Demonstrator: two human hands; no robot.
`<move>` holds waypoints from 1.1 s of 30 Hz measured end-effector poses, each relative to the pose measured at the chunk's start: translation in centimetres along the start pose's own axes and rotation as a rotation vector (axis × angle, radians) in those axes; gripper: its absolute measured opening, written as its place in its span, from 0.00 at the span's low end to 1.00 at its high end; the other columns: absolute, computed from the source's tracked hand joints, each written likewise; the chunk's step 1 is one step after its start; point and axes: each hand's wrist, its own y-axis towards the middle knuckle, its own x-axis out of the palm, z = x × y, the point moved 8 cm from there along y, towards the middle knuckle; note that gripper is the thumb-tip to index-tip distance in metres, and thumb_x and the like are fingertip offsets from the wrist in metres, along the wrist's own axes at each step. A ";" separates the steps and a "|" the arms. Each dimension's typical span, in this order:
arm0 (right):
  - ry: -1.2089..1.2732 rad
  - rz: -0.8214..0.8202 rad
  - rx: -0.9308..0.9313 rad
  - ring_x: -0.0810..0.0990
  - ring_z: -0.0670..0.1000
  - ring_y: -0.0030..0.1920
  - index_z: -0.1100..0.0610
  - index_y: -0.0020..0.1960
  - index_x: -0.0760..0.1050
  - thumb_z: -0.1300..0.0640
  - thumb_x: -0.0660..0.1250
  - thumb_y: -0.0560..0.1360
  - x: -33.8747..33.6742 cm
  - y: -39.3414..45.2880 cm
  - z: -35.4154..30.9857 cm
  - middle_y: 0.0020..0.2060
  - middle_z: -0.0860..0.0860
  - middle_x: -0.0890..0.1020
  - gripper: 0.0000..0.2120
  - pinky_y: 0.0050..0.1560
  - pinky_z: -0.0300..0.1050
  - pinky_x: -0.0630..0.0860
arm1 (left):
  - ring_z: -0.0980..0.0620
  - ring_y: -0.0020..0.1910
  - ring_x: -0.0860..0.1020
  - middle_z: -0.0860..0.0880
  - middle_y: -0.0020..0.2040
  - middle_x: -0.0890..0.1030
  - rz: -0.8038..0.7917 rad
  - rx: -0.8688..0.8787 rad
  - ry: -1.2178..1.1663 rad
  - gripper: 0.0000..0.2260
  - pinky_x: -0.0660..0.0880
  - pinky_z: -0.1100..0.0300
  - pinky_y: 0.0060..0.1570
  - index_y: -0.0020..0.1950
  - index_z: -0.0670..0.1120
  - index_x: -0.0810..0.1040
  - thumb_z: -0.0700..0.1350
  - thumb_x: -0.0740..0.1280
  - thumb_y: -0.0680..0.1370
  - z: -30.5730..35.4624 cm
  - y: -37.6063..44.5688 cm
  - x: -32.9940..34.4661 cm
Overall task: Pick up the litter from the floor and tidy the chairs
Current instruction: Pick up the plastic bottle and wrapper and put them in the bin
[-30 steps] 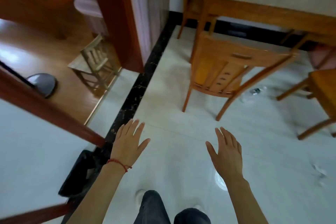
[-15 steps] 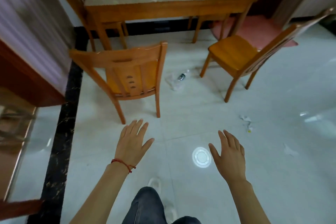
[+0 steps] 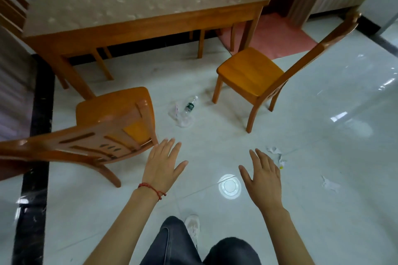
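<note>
Two empty hands, left hand (image 3: pixel 163 164), right hand (image 3: pixel 263 175), spread above floor (image 3: pixel 215 146).

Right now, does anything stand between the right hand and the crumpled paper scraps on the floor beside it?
Nothing visible does. The right hand is open above bare tile, and the paper scraps lie just past its fingertips. The nearest chair stands farther back, off that line.

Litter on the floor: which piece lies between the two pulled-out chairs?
The plastic bottle with its crumpled clear wrapper. The torn paper scraps lie to the right, near the right hand, outside the chairs.
</note>
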 end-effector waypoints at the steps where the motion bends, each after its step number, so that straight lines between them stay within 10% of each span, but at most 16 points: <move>1: 0.002 0.014 -0.001 0.76 0.63 0.58 0.62 0.60 0.74 0.46 0.61 0.72 -0.2 1.5 -0.1 0.58 0.61 0.78 0.24 0.55 0.60 0.72 | 0.37 0.57 0.76 0.37 0.57 0.79 0.003 0.003 -0.001 0.34 0.72 0.41 0.53 0.58 0.38 0.78 0.61 0.43 0.79 0.0 1.6 -0.3; 33: 0.000 -0.281 -0.294 0.74 0.62 0.61 0.61 0.63 0.72 0.46 0.60 0.74 16.6 52.3 -9.9 0.61 0.60 0.76 0.25 0.58 0.59 0.69 | 0.39 0.62 0.73 0.39 0.63 0.75 -0.086 -0.438 -0.089 0.26 0.70 0.45 0.57 0.64 0.40 0.74 0.57 0.55 0.76 -16.4 42.7 3.5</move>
